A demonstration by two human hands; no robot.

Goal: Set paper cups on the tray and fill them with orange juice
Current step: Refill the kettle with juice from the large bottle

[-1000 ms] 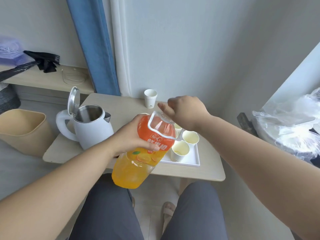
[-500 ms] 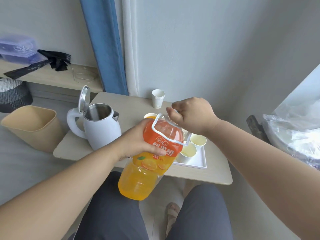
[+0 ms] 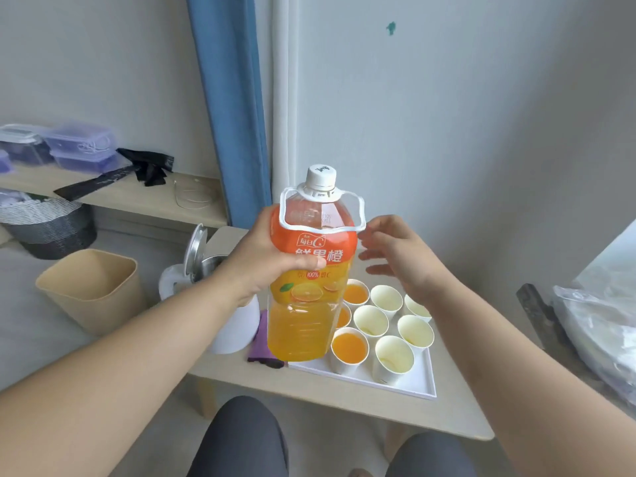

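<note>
Orange-labelled clear bottle [image 3: 311, 290], tilted a moment ago with the right grip [image 3: 395, 259] at its neck, is now upright in the air with its white cap [image 3: 321, 177] on. The left grip [image 3: 265, 266] wraps its label, and the right grip is off it, fingers spread wide just beside it. Pouring looks paused rather than finished: below the right grip, the tray [image 3: 413, 383] on the tabletop [image 3: 344, 401] holds cups [image 3: 394, 356], three showing juice and at least five looking empty.
</note>
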